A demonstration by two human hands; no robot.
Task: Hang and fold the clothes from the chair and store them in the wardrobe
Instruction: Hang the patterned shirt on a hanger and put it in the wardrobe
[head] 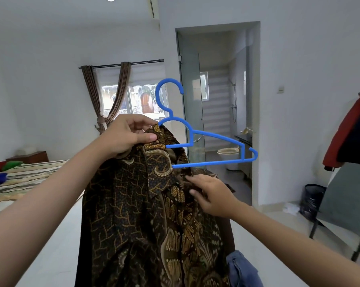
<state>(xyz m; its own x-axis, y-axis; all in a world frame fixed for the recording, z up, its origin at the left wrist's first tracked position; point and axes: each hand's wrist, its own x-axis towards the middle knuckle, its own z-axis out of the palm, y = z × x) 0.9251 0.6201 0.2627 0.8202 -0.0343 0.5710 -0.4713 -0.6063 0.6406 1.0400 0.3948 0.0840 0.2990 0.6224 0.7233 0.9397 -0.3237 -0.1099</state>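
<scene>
A brown batik shirt (133, 214) with gold patterns hangs in front of me, raised at chest height. My left hand (125, 137) pinches the shirt's collar together with the left end of a blue plastic hanger (208, 139). The hanger's left arm is inside the shirt; its right arm and hook stick out bare to the right. My right hand (212, 193) rests on the shirt's front just below the hanger, fingers curled into the fabric. A blue denim garment (243, 270) shows at the bottom, behind the shirt.
A bed (21, 179) with a striped cover lies at the left. Ahead is a curtained window (133, 98) and an open bathroom doorway (220, 112). At the right a red and dark garment (353, 137) hangs over a metal-legged frame, with a black bin (311, 199) beside it.
</scene>
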